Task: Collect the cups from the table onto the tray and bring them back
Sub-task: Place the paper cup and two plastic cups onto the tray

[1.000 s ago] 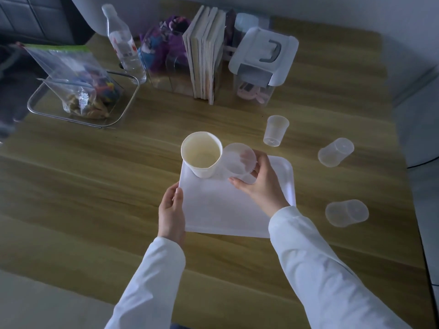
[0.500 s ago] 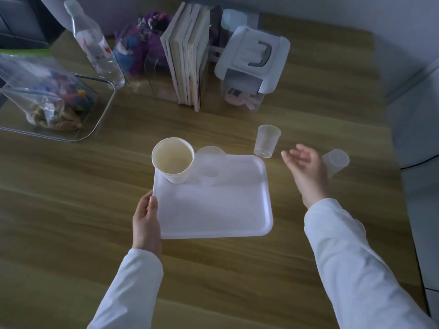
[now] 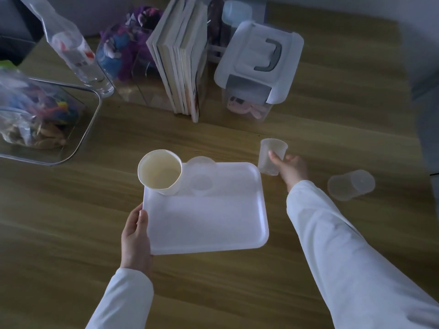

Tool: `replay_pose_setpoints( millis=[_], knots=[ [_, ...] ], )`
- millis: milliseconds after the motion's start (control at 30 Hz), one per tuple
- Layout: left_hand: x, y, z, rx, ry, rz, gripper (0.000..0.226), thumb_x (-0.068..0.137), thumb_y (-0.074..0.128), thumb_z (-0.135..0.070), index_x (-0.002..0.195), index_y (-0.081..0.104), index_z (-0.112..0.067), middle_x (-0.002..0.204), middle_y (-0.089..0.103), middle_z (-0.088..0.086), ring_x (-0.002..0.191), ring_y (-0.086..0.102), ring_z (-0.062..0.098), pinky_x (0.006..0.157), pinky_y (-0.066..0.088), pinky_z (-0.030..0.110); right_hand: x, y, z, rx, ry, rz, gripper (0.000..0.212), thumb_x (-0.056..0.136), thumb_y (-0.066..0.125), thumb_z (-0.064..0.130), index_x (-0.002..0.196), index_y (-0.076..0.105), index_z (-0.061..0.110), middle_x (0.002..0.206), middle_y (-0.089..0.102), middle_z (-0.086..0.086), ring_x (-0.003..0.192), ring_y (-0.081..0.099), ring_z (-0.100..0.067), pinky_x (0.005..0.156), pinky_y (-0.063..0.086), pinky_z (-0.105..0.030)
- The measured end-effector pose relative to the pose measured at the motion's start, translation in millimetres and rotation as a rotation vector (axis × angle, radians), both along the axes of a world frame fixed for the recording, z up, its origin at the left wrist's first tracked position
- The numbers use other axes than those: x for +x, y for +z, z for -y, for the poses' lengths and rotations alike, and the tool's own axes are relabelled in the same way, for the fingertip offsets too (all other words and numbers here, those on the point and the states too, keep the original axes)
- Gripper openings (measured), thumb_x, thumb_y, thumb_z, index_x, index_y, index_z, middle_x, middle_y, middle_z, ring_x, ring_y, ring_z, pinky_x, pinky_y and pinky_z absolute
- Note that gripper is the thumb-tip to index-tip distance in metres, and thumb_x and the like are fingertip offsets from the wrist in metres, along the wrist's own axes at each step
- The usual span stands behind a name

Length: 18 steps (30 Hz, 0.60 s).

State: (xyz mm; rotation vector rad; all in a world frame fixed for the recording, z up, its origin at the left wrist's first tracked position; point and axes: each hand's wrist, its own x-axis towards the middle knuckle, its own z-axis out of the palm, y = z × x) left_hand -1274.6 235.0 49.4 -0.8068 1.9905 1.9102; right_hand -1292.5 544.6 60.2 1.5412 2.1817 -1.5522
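A white tray (image 3: 213, 229) lies on the wooden table, and my left hand (image 3: 135, 238) grips its left edge. At the tray's far left corner stands a cream paper cup (image 3: 159, 171), with a clear plastic cup (image 3: 201, 179) upright beside it. Just right of the tray, my right hand (image 3: 290, 167) is closed around another clear plastic cup (image 3: 270, 155), which stands upright on the table. A further clear cup (image 3: 351, 184) lies on its side to the right of that hand.
Along the back stand a row of books (image 3: 183, 55), a lidded plastic box (image 3: 256, 65), a water bottle (image 3: 73, 48) and a clear bin of colourful items (image 3: 123, 53). A clear tray holding a zip bag (image 3: 42, 117) sits at left. The table's right edge (image 3: 425, 162) is near.
My right hand let go of the clear cup on the tray, swung right and closed on the upright clear cup beside the tray. My left hand kept hold of the tray.
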Motion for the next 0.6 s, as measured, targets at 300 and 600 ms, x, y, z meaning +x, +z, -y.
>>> replay_pose_setpoints(
  millis=[300, 600],
  knots=[
    [2, -1, -8, 0.014, -0.018, 0.007, 0.022, 0.096, 0.04, -0.025, 0.098, 0.061, -0.031, 0.097, 0.062, -0.002, 0.091, 0.057, 0.023, 0.078, 0.048, 0.036, 9, 17, 0, -0.049, 0.038, -0.133, 0.026, 0.081, 0.062, 0.039, 0.088, 0.06, 0.014, 0.087, 0.061, -0.003, 0.085, 0.057, -0.02, 0.077, 0.042, -0.029],
    [18, 18, -18, 0.045, -0.05, -0.018, 0.021, 0.097, 0.039, -0.024, 0.108, 0.058, -0.024, 0.094, 0.062, -0.003, 0.089, 0.058, 0.022, 0.077, 0.048, 0.036, 43, 85, 37, 0.009, 0.124, -0.555, 0.04, 0.075, 0.069, 0.033, 0.108, 0.051, 0.018, 0.1, 0.062, 0.003, 0.09, 0.06, -0.005, 0.067, 0.049, -0.009]
  ],
)
